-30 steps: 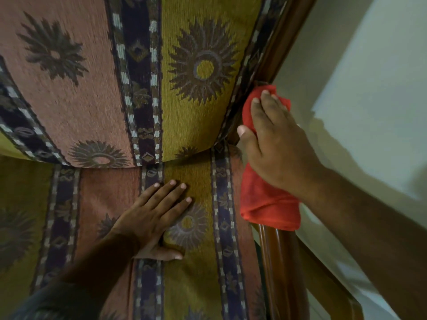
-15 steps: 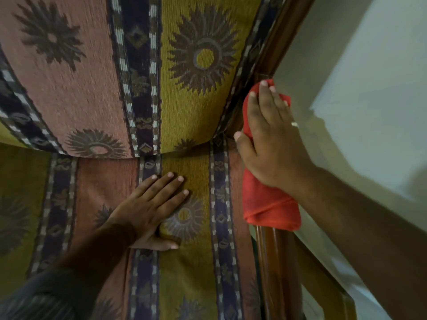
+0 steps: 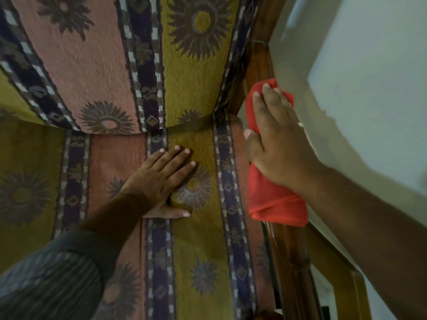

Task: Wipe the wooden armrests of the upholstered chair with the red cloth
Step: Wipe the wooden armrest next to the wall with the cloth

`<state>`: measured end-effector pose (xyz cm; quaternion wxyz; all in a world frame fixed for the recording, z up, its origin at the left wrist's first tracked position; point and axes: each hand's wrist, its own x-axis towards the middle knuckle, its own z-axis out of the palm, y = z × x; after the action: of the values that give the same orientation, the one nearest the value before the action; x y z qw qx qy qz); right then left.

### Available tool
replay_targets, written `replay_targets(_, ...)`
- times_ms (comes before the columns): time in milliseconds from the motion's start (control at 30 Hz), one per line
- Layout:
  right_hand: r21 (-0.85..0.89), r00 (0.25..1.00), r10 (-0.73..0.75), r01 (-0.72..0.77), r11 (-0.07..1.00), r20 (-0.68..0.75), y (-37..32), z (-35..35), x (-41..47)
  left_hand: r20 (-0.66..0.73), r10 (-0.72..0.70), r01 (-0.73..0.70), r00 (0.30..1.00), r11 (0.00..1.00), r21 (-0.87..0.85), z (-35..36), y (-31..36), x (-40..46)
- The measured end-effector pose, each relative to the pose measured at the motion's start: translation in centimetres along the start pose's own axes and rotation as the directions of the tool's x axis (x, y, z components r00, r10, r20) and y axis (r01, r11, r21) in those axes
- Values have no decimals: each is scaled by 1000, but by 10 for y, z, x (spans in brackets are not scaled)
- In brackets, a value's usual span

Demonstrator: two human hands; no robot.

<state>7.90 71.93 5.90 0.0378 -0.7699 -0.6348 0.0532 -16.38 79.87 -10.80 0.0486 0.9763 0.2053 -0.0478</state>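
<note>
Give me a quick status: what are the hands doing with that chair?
Right hand pressing red cloth flat onto wooden armrest. Left hand open, flat on seat cushion. Nothing in the way on the armrest.

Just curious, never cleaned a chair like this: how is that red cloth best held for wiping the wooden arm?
From above, palm flat on its middle, as the right hand does. The red cloth lies draped over the narrow rounded armrest, so pressing down probably keeps it wrapped.
</note>
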Motion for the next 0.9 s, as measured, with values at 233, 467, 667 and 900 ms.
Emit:
replay_targets(233, -118, 1000, -26, 25, 993, -13, 2, -2, 36, -45, 12, -12, 999, 1000, 0, 9, -1, 0)
replay_targets(467, -66, 1000, -7, 5, 998, -24, 2, 3, 16, -48, 2, -1, 999, 1000, 27, 11, -1, 1)
replay_targets(667, -31, 1000, 7, -8, 999, -19, -1, 5, -20, -78, 15, -14, 997, 1000, 19, 9, 0, 0)
replay_targets(900, -25, 998, 46, -47, 999, -46, 0, 11, -11, -25, 11, -10, 1000, 999, 44, -2, 6, -3)
